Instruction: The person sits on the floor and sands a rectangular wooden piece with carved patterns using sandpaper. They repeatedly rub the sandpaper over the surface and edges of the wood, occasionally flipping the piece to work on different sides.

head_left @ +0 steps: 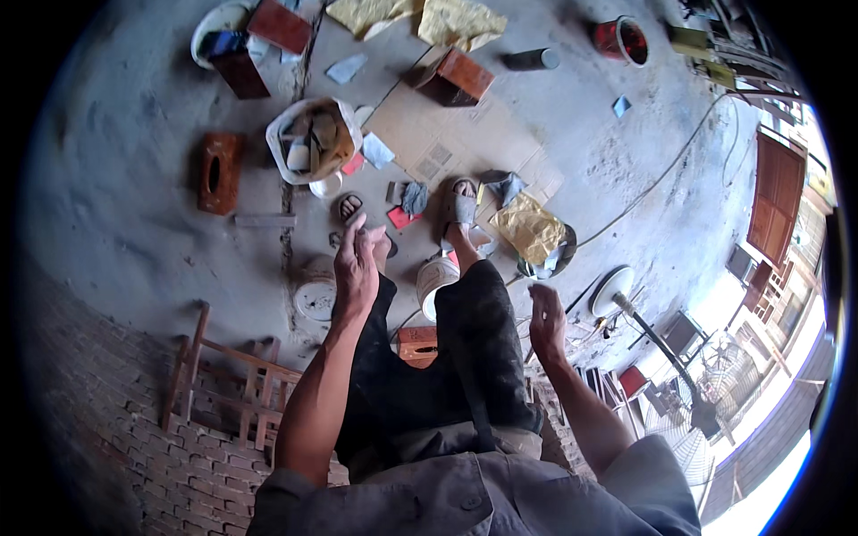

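My left hand (357, 268) is raised above my left knee, its fingers stretched out and holding nothing I can see. Out beside my right knee hangs my right hand (546, 320), fingers extended and also without anything visible in it. Between my legs stands a white bucket (437, 284), and a second pale bucket (315, 297) is below my left hand. Crumpled gold paper (529, 229) lies over a container nearest my right hand. By my feet are a red sheet (402, 216) and a grey rag (414, 197).
Ahead lie a cardboard sheet (402, 134), a reddish-brown wooden box (465, 77), a dark cylinder (532, 60) and a red bucket (617, 41). A white tub (282, 170) of scraps and an orange-brown box with an oval slot (220, 172) are left. A pedestal fan (666, 353) stands right.
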